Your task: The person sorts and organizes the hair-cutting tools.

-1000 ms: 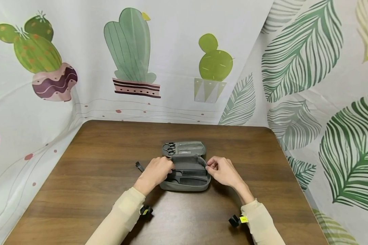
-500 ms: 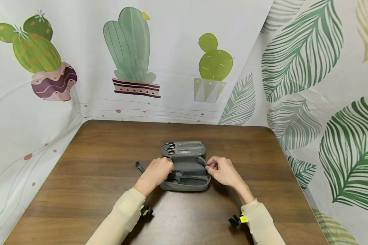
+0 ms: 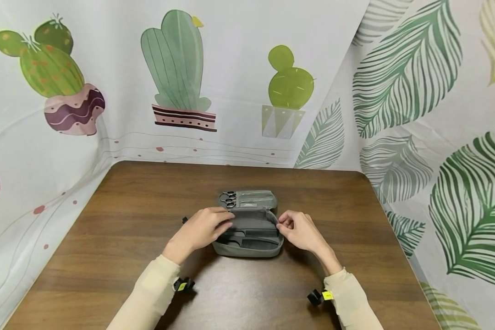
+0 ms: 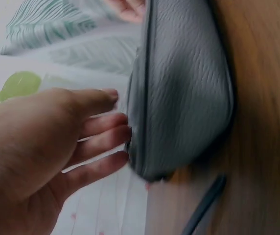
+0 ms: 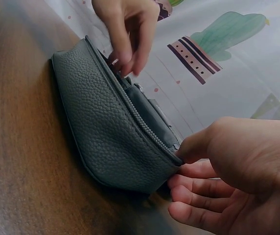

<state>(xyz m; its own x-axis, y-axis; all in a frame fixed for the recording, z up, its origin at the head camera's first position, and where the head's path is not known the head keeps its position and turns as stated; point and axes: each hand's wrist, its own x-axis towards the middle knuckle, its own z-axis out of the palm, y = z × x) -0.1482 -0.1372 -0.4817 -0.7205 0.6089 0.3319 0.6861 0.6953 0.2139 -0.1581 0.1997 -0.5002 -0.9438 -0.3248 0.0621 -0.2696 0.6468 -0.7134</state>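
Note:
A grey leather-look zip case (image 3: 247, 251) lies unfolded on the table. Dark combs (image 3: 260, 244) are in its near half. Several scissors (image 3: 230, 201) with ring handles sit in the lid (image 3: 257, 198) behind. My left hand (image 3: 202, 225) hovers at the case's left end, its fingers loosely extended; in the left wrist view the fingertips (image 4: 118, 157) are right at the rim. At the other end my right hand (image 3: 299, 229) pinches the case's corner between thumb and fingers, just by the zip teeth (image 5: 145, 128) seen in the right wrist view.
A brown wooden table (image 3: 140, 206) carries the case. A dark strap end (image 3: 184, 220) sticks out left of the case, partly behind the left hand. Behind stands a white cloth backdrop (image 3: 239, 55) printed with cacti and leaves.
My left hand has let go of the case's left side, its fingers opening as it drew back slightly left. The case's left end shifted a little. My right hand stayed put.

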